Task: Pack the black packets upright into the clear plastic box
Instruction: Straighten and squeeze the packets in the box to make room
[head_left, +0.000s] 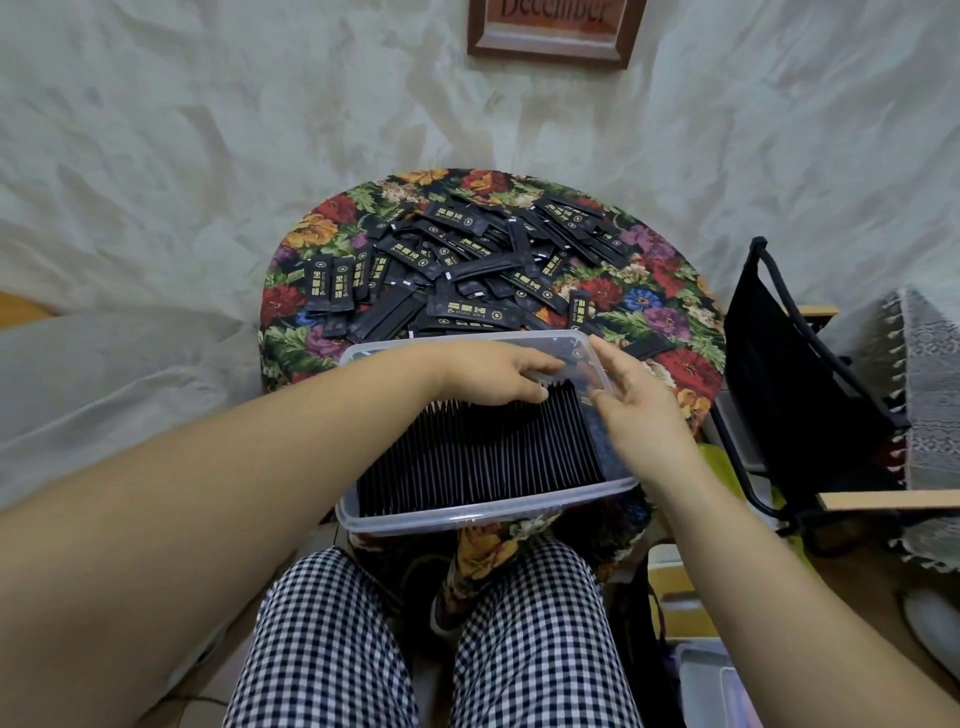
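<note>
inside the far end of the clear plastic box (483, 514), the left hand (488, 376) lays its fingers (535, 366) almost straight across the top edges of the upright packets (483, 452). they press down and grasp nothing. just beside the right wall of the box, the right hand (641, 410) hangs with its fingers (610, 361) spread and slack, also grasping nothing. whether they touch the wall cannot be told.

the upright packets fill most of the box as one dense row, from the near wall to the left hand. beyond the hand a gap shows at the far wall.

hazard 1: the last packets of the row have no support on the far side. if the left hand lifts without a filler in place, they probably tip flat into the gap, and the row slackens behind them.

hazard 2: the near end of the box appears to overhang the edge of the bench (691, 364). heavy downward pressure there could tilt the box toward the lap.

hazard 3: the loose packets (467, 260) lie heaped on the bench close to the far wall. a careless reach may sweep some off the edge.

hazard 4: a packet forced into the tight row may buckle or ride up above its neighbours.
</note>
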